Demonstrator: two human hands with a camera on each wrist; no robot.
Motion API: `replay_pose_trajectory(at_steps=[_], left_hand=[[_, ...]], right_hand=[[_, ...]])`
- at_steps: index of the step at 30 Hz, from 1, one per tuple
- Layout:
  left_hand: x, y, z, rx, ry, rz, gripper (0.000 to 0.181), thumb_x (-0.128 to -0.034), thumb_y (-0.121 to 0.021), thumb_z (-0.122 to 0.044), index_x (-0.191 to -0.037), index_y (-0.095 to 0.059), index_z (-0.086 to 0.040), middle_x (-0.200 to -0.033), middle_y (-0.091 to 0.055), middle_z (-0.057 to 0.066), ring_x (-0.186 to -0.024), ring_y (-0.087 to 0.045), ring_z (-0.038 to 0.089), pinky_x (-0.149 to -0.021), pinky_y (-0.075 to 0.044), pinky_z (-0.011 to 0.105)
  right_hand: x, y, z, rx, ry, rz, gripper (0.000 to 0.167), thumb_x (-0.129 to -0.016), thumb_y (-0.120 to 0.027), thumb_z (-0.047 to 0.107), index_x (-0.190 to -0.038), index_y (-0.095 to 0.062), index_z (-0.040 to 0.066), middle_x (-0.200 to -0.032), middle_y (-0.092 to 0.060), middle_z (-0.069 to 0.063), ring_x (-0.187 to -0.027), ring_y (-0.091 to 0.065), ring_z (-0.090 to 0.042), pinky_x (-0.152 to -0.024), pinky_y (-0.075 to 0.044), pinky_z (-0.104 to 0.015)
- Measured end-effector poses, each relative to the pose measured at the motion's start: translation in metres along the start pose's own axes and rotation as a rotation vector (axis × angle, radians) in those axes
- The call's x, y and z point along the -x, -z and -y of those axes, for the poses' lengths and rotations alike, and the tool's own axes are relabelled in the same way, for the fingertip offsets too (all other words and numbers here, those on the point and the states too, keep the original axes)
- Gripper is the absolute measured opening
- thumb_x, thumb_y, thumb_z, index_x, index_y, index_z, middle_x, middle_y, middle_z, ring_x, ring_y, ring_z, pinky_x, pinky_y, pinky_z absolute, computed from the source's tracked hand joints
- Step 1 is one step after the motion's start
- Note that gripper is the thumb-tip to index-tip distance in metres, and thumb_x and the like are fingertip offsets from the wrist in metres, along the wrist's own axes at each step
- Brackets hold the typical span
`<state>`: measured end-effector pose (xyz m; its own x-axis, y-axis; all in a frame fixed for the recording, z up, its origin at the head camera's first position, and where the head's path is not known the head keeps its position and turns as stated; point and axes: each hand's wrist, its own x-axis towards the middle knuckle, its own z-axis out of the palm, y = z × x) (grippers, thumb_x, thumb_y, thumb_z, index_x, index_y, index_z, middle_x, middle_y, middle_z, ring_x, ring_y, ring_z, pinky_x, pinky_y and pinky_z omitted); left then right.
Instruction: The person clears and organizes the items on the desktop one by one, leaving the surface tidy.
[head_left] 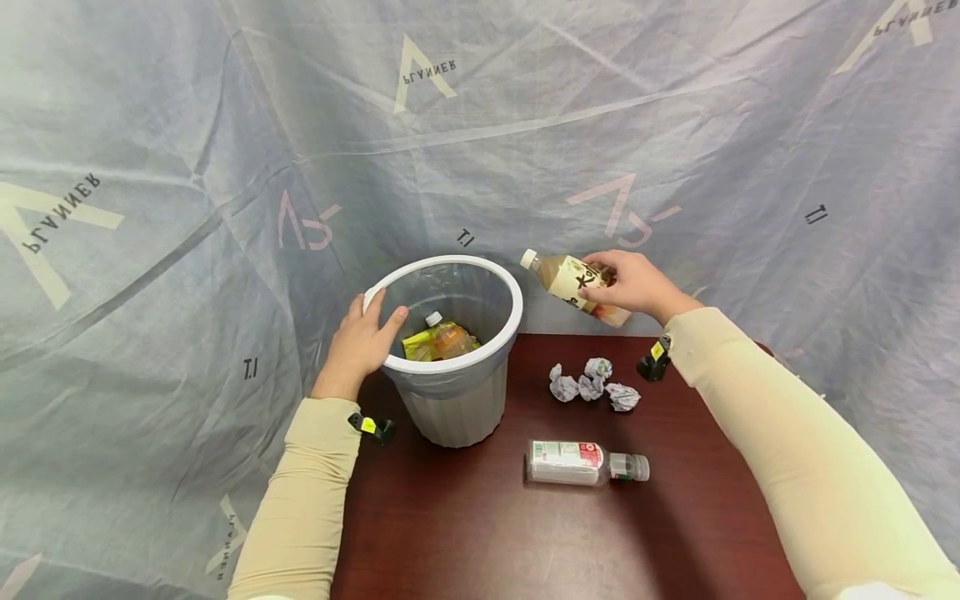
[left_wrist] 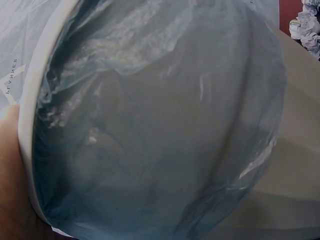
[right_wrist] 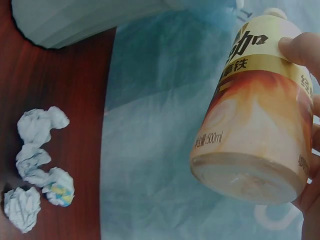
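Observation:
My right hand (head_left: 630, 283) grips a coffee drink bottle (head_left: 567, 279) with a white cap and cream label, held tilted in the air right of the bin. Its brown-and-cream lower part and base show in the right wrist view, the fingers (right_wrist: 305, 52) around its side. With extended fingers, my left hand (head_left: 362, 340) rests on the left side of the white rim of a grey trash bin (head_left: 457, 408). A bluish clear liner (left_wrist: 150, 130) covers the bin's upper wall. Inside lie a white-capped bottle (head_left: 452, 340) and a yellow wrapper (head_left: 418, 345).
Several crumpled paper balls (head_left: 591, 385) lie right of the bin on the dark red table (head_left: 465, 517). Nearer me, a clear bottle (head_left: 566, 463) with a white, green and red label lies on its side. Grey printed cloth (head_left: 480, 183) hangs behind and at the sides.

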<state>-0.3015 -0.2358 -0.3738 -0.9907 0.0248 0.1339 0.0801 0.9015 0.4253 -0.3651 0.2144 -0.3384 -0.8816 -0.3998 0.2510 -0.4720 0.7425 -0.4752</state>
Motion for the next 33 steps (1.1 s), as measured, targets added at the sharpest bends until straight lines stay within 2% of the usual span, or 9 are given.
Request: replay_pose_trajectory(at_steps=[9,15,25,33], left_hand=[[-0.001,0.001,0.0,0.006,0.012,0.008,0.087,-0.0999,-0.02,-0.073,-0.165,-0.012,-0.016,-0.166,-0.006,0.027,-0.146,-0.018,0.056,-0.112,-0.019,0.072],[-0.001,0.001,0.0,0.012,0.011,0.001,0.086,-0.1001,-0.017,-0.073,-0.165,-0.011,-0.016,-0.166,-0.007,0.028,-0.146,-0.018,0.057,-0.112,-0.019,0.072],[0.001,0.0,0.0,0.053,0.016,-0.024,0.083,-0.1014,-0.016,-0.07,-0.164,0.002,-0.02,-0.166,-0.011,0.026,-0.146,-0.021,0.054,-0.113,-0.019,0.07],[-0.002,-0.002,0.001,0.051,0.02,-0.034,0.086,-0.099,-0.014,-0.074,-0.164,0.006,-0.021,-0.166,-0.012,0.025,-0.145,-0.023,0.055,-0.113,-0.02,0.07]], right_hand=[[-0.025,0.006,0.03,-0.019,0.06,-0.025,0.058,-0.086,-0.079,0.038,-0.134,-0.064,0.009,-0.119,-0.069,-0.012,-0.098,-0.067,-0.028,-0.088,-0.05,-0.047],[-0.04,0.002,0.055,-0.034,0.084,0.002,0.058,-0.087,-0.077,0.039,-0.136,-0.063,0.01,-0.121,-0.068,-0.012,-0.101,-0.066,-0.028,-0.088,-0.05,-0.047],[-0.06,-0.013,0.095,-0.052,0.18,0.01,0.056,-0.087,-0.077,0.035,-0.135,-0.064,0.011,-0.12,-0.067,-0.009,-0.096,-0.065,-0.025,-0.086,-0.051,-0.044],[-0.075,-0.037,0.124,-0.095,0.196,0.016,0.06,-0.088,-0.075,0.041,-0.138,-0.062,0.012,-0.124,-0.066,-0.007,-0.098,-0.065,-0.022,-0.087,-0.052,-0.041]])
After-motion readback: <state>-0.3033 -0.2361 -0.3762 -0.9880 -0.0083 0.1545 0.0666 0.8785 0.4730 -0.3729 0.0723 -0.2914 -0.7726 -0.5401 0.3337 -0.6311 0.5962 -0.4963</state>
